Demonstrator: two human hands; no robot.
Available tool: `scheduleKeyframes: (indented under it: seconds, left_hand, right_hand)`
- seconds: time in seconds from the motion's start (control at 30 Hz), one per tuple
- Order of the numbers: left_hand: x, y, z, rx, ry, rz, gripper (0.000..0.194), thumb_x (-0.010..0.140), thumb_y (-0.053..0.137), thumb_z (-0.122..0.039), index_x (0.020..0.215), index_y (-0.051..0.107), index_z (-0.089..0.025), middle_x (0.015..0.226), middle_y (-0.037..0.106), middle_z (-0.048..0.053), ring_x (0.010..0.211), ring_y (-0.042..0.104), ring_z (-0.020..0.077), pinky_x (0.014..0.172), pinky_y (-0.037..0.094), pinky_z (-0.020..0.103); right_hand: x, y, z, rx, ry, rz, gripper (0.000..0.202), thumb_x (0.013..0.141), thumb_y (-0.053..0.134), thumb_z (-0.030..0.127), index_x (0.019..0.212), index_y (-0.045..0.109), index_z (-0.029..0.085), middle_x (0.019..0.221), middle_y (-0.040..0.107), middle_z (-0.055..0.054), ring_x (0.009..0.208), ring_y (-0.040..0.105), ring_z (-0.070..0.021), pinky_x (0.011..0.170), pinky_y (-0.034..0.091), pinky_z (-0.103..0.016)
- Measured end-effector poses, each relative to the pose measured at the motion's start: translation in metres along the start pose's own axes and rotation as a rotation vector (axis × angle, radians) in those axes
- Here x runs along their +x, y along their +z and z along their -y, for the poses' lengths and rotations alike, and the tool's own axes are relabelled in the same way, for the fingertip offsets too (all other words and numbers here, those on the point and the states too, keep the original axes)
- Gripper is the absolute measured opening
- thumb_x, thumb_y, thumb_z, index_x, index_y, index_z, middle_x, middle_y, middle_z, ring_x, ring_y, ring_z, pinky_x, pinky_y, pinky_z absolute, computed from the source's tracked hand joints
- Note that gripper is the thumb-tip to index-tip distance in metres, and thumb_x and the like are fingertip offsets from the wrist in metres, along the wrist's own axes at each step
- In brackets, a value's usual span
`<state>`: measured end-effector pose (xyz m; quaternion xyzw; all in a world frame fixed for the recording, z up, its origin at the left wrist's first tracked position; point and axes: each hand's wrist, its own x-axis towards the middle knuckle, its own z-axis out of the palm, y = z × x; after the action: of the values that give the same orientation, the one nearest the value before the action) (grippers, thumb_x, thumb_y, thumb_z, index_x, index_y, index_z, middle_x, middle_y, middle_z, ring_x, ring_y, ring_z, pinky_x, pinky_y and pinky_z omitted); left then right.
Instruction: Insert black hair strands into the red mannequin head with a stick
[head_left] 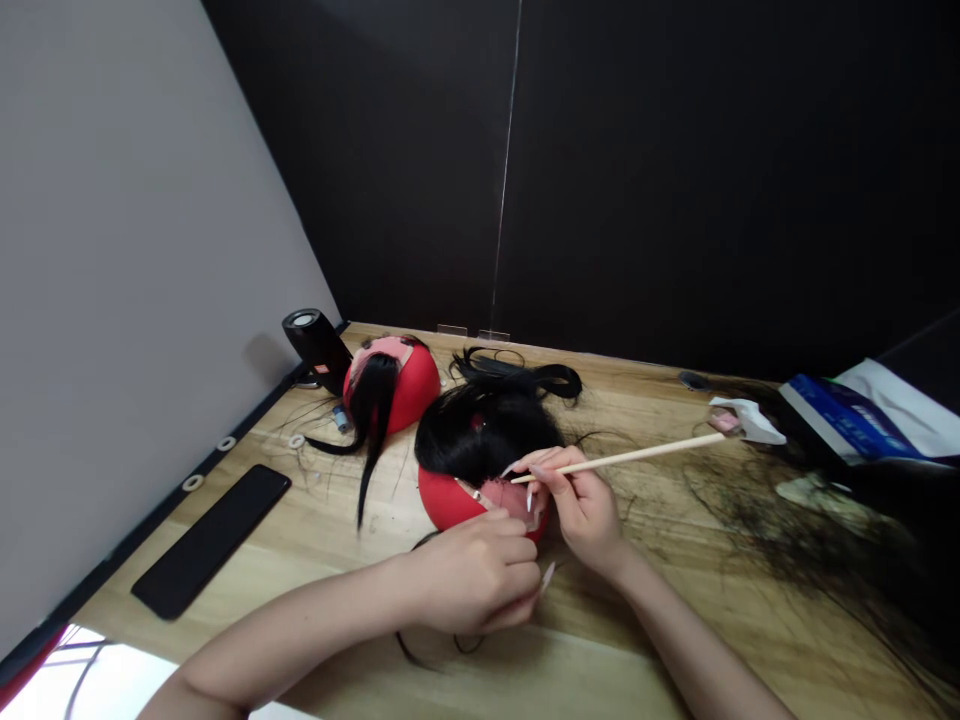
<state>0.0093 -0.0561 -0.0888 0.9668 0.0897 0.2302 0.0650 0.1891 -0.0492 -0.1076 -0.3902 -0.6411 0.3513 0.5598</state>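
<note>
A red dome-shaped head form (pixel 442 497) stands on the wooden table in front of me. Long black hair (pixel 499 425) covers its top, and a pinkish mesh patch (pixel 504 494) shows on the near side. My right hand (pixel 581 500) pinches a thin pale wooden stick (pixel 645 454), whose near end reaches the mesh by the hairline. Curled closed, my left hand (pixel 484 570) rests against the near side of the form. Its fingertips are partly hidden, so I cannot tell what they hold. Loose dark strands hang below this hand.
A second red head form (pixel 416 390) with black hair stands behind, left, beside a black cylindrical speaker (pixel 319 350). A black phone (pixel 212 540) lies at left. Loose dark hair (pixel 810 560) spreads at right near a blue-and-white package (pixel 862 415). Dark panels (pixel 675 200) close off the back.
</note>
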Motion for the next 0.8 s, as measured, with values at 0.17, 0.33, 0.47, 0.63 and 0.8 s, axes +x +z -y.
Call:
scheduleKeyframes:
  seconds: [0.17, 0.33, 0.47, 0.63, 0.8]
  left_hand:
    - [0.001, 0.001, 0.001, 0.014, 0.026, -0.034, 0.028, 0.093, 0.045, -0.019, 0.068, 0.057, -0.015, 0.068, 0.058, 0.004, 0.067, 0.044, 0.0161, 0.064, 0.040, 0.029]
    - [0.000, 0.002, 0.003, 0.052, 0.030, -0.014, 0.028, 0.093, 0.047, -0.019, 0.067, 0.057, -0.015, 0.069, 0.058, 0.004, 0.068, 0.047, 0.0166, 0.067, 0.043, 0.029]
    - [0.000, 0.002, 0.001, 0.108, 0.051, -0.060, 0.028, 0.093, 0.049, -0.018, 0.066, 0.057, -0.016, 0.066, 0.057, 0.003, 0.065, 0.048, 0.0164, 0.063, 0.043, 0.029]
    - [0.001, 0.003, -0.008, 0.107, 0.135, -0.141, 0.030, 0.093, 0.053, -0.016, 0.063, 0.057, -0.016, 0.063, 0.058, 0.001, 0.064, 0.050, 0.0143, 0.086, 0.051, 0.030]
    - [0.001, -0.001, -0.015, 0.121, 0.156, -0.180, 0.027, 0.090, 0.058, -0.017, 0.063, 0.058, -0.016, 0.061, 0.057, 0.000, 0.063, 0.052, 0.0134, 0.095, 0.050, 0.031]
  right_hand:
    - [0.000, 0.005, 0.003, 0.082, 0.095, 0.018, 0.025, 0.100, 0.049, 0.037, 0.082, 0.052, 0.019, 0.080, 0.064, -0.002, 0.043, 0.056, -0.0075, 0.041, 0.045, -0.021]
    - [0.003, 0.008, 0.006, 0.236, 0.229, 0.009, 0.030, 0.096, 0.054, 0.045, 0.081, 0.049, 0.020, 0.067, 0.060, 0.001, 0.044, 0.059, -0.0116, 0.040, 0.049, -0.023]
    - [0.011, 0.005, 0.010, 0.268, 0.253, -0.038, 0.033, 0.090, 0.061, 0.050, 0.081, 0.051, 0.020, 0.067, 0.061, 0.000, 0.051, 0.062, -0.0130, 0.049, 0.055, -0.025]
    - [0.029, -0.002, 0.021, 0.343, 0.292, -0.035, 0.037, 0.085, 0.067, 0.053, 0.080, 0.050, 0.020, 0.063, 0.060, 0.000, 0.065, 0.069, -0.0190, 0.063, 0.062, -0.032]
    - [0.052, -0.010, 0.034, 0.459, 0.279, -0.037, 0.040, 0.080, 0.072, 0.054, 0.081, 0.051, 0.020, 0.059, 0.056, 0.003, 0.074, 0.072, -0.0228, 0.065, 0.065, -0.040]
